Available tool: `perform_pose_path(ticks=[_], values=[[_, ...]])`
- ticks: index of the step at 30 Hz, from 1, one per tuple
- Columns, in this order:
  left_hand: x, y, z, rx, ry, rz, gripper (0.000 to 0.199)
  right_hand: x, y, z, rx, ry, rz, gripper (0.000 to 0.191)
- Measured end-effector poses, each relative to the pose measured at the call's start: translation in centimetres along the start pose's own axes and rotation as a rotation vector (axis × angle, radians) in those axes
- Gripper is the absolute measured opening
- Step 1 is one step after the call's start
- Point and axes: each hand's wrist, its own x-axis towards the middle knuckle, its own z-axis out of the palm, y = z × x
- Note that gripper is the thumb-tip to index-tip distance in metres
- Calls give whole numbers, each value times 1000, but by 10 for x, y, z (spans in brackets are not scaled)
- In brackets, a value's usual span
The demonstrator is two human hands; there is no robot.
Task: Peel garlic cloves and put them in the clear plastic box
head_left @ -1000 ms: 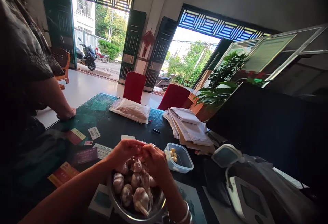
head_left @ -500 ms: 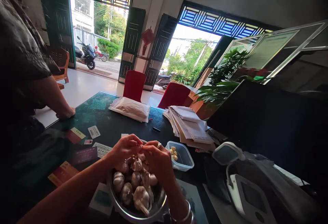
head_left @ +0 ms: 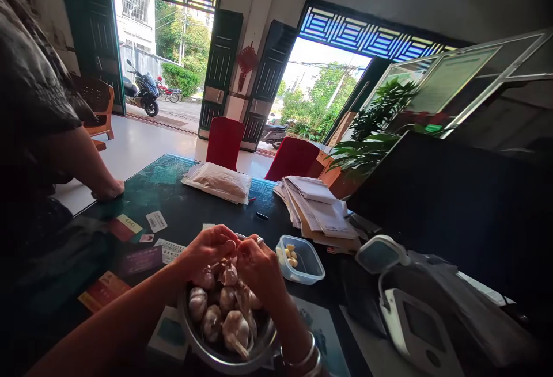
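Observation:
Over the far side of a metal bowl (head_left: pixel 203 355), both hands meet with fingertips pinched together. My left hand (head_left: pixel 215 246) and my right hand (head_left: pixel 259 265), which wears a ring, are closed on what looks like a garlic clove, mostly hidden by the fingers. Several whole garlic bulbs (head_left: pixel 235 329) with papery skins fill the bowl beneath them. Just right of my right hand stands a clear plastic container (head_left: pixel 311 267), holding several peeled garlic cloves (head_left: pixel 291 255) at its left side.
Cards (head_left: pixel 142 260) lie at left under the dark tabletop's glass. Beyond the bowl are a plastic-wrapped packet (head_left: pixel 218 181), a pen (head_left: pixel 262 216) and stacked papers (head_left: pixel 317 204). A white device (head_left: pixel 415 331) and a monitor (head_left: pixel 440 204) stand right. Another person's hand (head_left: pixel 109 189) rests on the table's left edge.
My fingers have shifted slightly while still pinching together over the bowl. The view has moved a little; the bowl, container and other person's hand otherwise look the same.

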Motion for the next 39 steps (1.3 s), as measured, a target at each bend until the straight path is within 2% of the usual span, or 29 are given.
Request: perform_pose_path(ticks=[3, 5, 8, 10, 17, 22, 29, 35, 39], values=[[1, -1, -1, -8, 20, 38, 27, 3, -1, -3, 44, 17, 8, 12], [1, -1, -2, -18, 38, 27, 29, 3, -1, -5, 98, -4, 23, 4], [1, 0, -3, -27, 58, -1, 32, 3, -2, -5, 136, -26, 54, 13], [1, -1, -4, -21, 77, -10, 31, 2, -3, -4, 138, -25, 56, 13], [1, -3, -6, 21, 90, -14, 33, 3, -1, -10, 210, -17, -7, 24], [1, -2, -7, 45, 91, -6, 34, 3, -1, -12, 234, -95, -1, 25], [0, -2, -3, 119, 155, 26, 33, 2, -2, -11, 203, -149, -13, 25], [1, -4, -4, 95, 144, 17, 35, 4, -4, -14, 134, -170, -35, 24], [-1, -3, -5, 75, 122, -8, 37, 3, -5, -10, 54, -140, -55, 23]])
